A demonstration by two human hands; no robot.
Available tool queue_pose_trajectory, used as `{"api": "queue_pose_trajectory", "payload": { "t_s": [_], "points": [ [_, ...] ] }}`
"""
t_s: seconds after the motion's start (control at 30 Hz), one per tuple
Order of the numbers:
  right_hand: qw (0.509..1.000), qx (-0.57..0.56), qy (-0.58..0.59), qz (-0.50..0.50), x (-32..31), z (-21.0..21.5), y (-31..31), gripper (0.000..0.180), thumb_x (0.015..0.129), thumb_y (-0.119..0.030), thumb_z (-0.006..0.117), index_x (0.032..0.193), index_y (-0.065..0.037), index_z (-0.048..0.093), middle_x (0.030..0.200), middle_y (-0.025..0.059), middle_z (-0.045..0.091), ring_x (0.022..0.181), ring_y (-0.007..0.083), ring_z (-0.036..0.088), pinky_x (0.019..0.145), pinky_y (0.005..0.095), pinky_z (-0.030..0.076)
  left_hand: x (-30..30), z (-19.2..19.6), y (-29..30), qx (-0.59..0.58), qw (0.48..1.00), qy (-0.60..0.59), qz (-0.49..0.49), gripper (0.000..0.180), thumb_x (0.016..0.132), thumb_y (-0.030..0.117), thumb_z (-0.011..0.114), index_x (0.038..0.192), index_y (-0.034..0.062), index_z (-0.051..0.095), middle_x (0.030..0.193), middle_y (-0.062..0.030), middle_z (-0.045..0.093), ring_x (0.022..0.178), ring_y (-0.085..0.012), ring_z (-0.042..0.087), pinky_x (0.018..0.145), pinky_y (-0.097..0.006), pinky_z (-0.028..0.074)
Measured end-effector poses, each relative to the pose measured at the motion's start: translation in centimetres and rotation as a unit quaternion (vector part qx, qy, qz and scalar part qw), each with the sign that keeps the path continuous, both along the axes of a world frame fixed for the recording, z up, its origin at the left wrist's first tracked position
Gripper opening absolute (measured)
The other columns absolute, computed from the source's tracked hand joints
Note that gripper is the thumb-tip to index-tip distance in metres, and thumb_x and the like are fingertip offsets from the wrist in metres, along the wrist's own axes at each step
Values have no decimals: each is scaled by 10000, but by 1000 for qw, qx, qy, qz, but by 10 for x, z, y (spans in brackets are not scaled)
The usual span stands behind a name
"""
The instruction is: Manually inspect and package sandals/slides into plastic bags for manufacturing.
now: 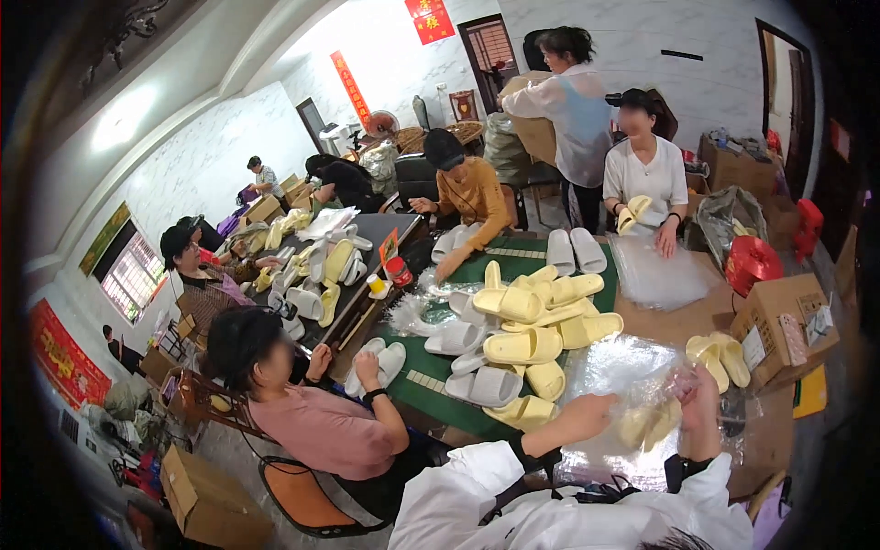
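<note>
In front of me a clear plastic bag with a pair of pale yellow slippers in it is between my hands. My left hand is closed at the bag's left side, its fingertips partly hidden by plastic. On the right side my right hand pinches the bag near its upper edge. Below them lies a stack of flat clear bags, shiny under the light. A heap of yellow slippers and grey slippers rises just left of the bags. To the right stands another yellow pair.
An open-topped cardboard box and a red roll stand at the right. Across the table a person in white holds yellow slippers beside more flat bags. A person in pink sits at my left, handling grey slippers.
</note>
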State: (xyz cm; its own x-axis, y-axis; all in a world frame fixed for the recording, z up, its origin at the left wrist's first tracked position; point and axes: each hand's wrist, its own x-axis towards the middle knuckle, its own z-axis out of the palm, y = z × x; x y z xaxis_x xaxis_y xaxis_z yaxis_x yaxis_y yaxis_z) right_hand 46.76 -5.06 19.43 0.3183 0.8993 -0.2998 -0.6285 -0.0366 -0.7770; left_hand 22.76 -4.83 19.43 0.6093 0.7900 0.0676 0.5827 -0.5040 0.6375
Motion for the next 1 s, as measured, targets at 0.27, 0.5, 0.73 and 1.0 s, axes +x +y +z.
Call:
{"api": "queue_pose_trajectory", "payload": {
  "t_s": [0.27,0.5,0.73,1.0],
  "points": [
    [999,42,-29,-13,-15,25,9,321,889,-302,401,1036,-24,466,871,113,555,755,231,568,669,334,477,-15,-28,-8,69,994,-17,78,416,761,176,556,1153,70,467,737,-166,587,662,-335,574,615,-408,460],
    [998,29,-55,5,-15,18,-3,335,903,-333,385,1037,-39,471,868,102,567,749,222,579,639,330,481,-43,-51,5,-381,897,-150,167,266,846,184,526,1068,42,501,629,-66,558,491,-107,533,444,-233,433],
    [977,5,-214,-29,5,4,0,249,876,-289,425,828,-61,513,656,73,575,520,150,558,439,242,448,-56,-18,33,-270,819,-431,265,114,839,110,520,837,1,486,642,-67,566,520,-104,536,460,-215,451],
    [961,-80,-261,-40,14,-13,-9,213,841,-256,442,747,-71,494,535,61,542,415,136,516,381,228,404,-49,30,22,-215,849,-444,187,119,835,80,516,916,-4,495,669,-52,560,577,-87,539,518,-208,458]
  ]
}}
